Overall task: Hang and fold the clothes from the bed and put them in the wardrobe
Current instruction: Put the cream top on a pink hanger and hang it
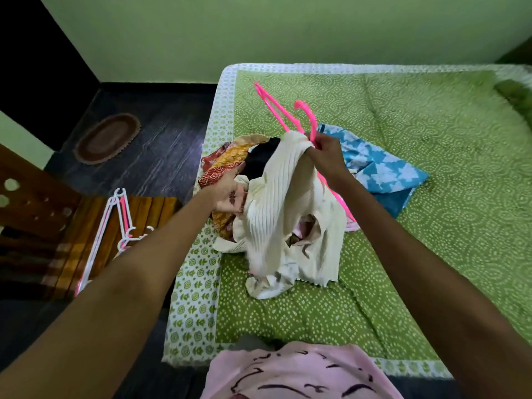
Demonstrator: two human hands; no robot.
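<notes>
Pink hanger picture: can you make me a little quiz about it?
1. True or false: the right hand grips the pink hanger.
2. What lies on the bed just behind that hand? A) blue patterned cloth B) a pillow C) a shoe
3. Fill in: the left hand holds the ____ top.

Key: 1 true; 2 A; 3 cream.

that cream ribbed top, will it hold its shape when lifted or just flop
Likely floppy: the cream ribbed top droops in folds from the right hand and pink hanger. Probably light, since it hangs from a thin hanger. The ribbing suggests stretch.
</notes>
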